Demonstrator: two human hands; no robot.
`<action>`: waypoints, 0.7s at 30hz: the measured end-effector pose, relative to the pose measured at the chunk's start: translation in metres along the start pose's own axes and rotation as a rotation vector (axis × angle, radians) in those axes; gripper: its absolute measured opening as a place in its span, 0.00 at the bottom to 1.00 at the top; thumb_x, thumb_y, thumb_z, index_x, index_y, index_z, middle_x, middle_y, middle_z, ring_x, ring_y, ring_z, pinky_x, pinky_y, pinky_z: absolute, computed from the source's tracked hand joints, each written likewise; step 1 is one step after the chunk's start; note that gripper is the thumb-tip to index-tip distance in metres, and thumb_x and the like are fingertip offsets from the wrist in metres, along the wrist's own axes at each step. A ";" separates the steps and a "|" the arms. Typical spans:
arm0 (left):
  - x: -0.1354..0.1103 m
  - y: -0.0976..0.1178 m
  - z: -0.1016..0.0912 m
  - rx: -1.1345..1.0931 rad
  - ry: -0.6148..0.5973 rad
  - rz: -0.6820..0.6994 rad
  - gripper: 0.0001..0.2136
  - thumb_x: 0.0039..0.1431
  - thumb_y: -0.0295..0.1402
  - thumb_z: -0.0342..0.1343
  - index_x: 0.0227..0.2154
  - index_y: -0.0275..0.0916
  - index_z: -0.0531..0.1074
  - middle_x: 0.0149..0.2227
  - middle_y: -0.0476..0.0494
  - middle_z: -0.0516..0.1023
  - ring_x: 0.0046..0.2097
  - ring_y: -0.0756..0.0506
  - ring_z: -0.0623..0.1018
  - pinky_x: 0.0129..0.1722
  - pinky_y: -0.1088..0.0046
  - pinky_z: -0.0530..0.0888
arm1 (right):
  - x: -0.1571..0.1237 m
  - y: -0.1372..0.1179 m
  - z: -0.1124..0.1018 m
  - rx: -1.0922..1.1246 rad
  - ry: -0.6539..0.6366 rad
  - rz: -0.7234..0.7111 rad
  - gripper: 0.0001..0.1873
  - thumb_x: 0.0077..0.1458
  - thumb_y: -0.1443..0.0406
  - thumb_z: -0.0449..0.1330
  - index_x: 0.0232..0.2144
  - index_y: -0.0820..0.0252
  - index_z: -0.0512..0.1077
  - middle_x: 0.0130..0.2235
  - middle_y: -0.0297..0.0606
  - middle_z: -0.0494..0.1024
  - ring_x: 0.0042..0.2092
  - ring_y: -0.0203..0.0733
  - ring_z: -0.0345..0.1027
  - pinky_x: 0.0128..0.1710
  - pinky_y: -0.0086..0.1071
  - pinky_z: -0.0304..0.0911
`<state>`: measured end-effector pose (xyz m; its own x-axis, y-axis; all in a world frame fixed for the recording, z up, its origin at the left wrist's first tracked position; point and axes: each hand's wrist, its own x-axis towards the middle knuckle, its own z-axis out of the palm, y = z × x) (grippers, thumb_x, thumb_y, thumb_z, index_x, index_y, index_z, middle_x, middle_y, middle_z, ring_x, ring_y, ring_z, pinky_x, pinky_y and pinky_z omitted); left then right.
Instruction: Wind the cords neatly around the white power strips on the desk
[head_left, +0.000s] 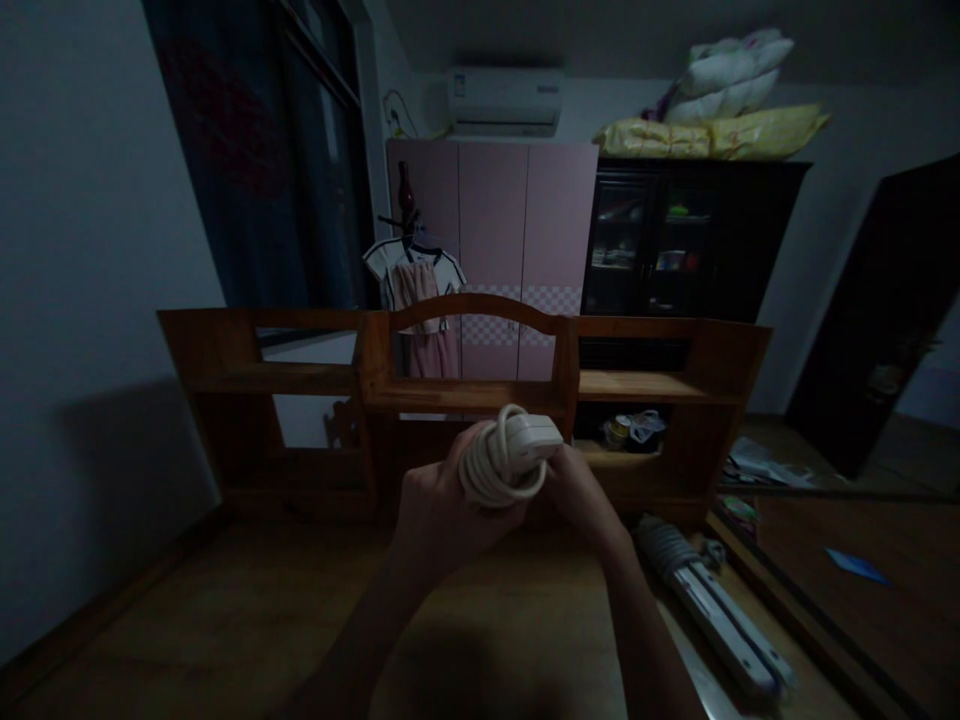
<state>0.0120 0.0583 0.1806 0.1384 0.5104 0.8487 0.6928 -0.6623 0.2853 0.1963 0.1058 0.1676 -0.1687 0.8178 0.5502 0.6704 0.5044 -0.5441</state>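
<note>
A coiled white cord [491, 470] with a blocky white end piece [534, 436] is held up in the middle of the view, above the wooden surface. My left hand [442, 505] is wrapped round the coil from the left and below. On the other side, my right hand [581, 490] grips at the blocky end, its fingers mostly hidden behind the cord. To the lower right lies a long white power strip [724, 620], its grey cable [666, 550] wound round the far end.
Ahead stands a low wooden shelf unit [469, 395] on the wooden surface [480, 640]. Its right lower compartment holds small items and a plastic bag [645, 425]. Beyond are a pink wardrobe [491, 215] and a dark cabinet [697, 240]. A white wall [97, 300] borders the left.
</note>
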 end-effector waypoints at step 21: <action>0.005 -0.012 0.014 -1.291 -0.321 -0.925 0.20 0.54 0.48 0.56 0.37 0.33 0.74 0.29 0.42 0.78 0.26 0.46 0.78 0.24 0.73 0.73 | -0.006 -0.034 -0.004 -0.114 -0.002 -0.135 0.21 0.64 0.55 0.48 0.58 0.50 0.60 0.32 0.37 0.78 0.35 0.44 0.74 0.33 0.29 0.58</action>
<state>0.0140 0.0764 0.1753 0.2828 0.9531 0.1078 -0.3832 0.0092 0.9236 0.1780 0.0828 0.1852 -0.2643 0.7451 0.6124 0.7188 0.5755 -0.3900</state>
